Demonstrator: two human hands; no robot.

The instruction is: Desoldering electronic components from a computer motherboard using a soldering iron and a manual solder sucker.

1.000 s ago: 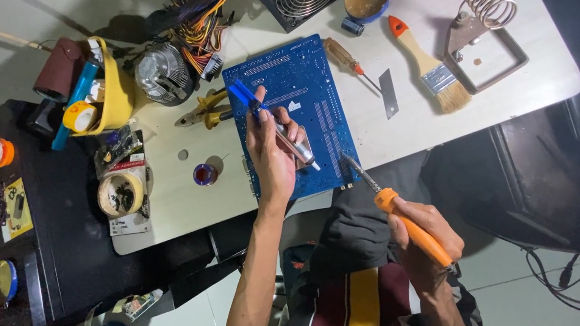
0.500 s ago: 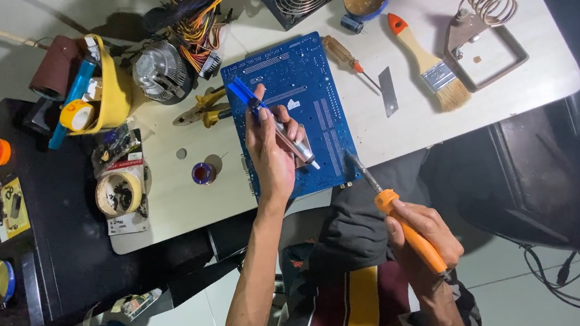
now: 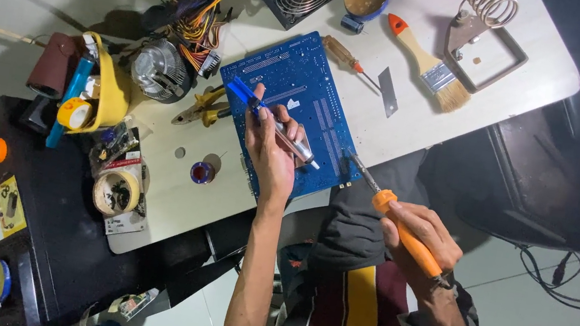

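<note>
Left hand (image 3: 272, 154) remains clamped on pump (image 3: 274, 122) over board (image 3: 291, 106); right hand (image 3: 420, 240), gripping iron (image 3: 393, 213), has edged its tip slightly boardward.

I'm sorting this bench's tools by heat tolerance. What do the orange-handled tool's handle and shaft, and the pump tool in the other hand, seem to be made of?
The soldering iron in the right hand has a matte orange handle, likely plastic or rubber, and a thin grey shaft that looks like metal. The desoldering pump in the left hand has a shiny silvery barrel, probably metal, and a blue, seemingly plastic, end.
</note>
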